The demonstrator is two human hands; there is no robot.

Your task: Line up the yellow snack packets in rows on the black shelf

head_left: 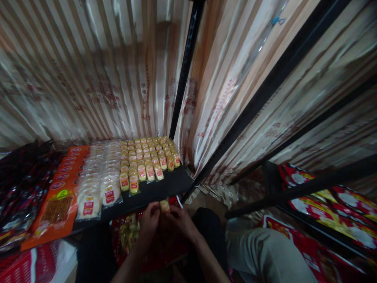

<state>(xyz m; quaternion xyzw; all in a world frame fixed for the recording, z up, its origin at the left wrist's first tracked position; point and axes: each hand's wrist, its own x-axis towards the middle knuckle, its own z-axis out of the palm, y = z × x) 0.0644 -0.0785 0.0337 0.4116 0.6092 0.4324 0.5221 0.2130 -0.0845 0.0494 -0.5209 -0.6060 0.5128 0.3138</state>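
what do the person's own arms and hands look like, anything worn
The left hand and right hand are bare, without gloves. The forearms show no sleeves as far as the picture reaches; no watch or bracelet can be made out in the dim light.

Taking the middle of the view as the clock's centre, pale crinkled sheeting [88,70] printed in dark red spans from ten to two o'clock. A black post [186,59] stands against it at twelve, and a black bar [262,92] slants down from two. A blue tie [277,20] shows between one and two. Between eight and nine lie glossy dark packs [26,188], then orange packs [55,196], with clear-wrapped white crackers [97,173] just beside. Red, yellow and white bags [326,210] lie between three and four, and a person's pale trouser leg [262,251] shows between four and five.
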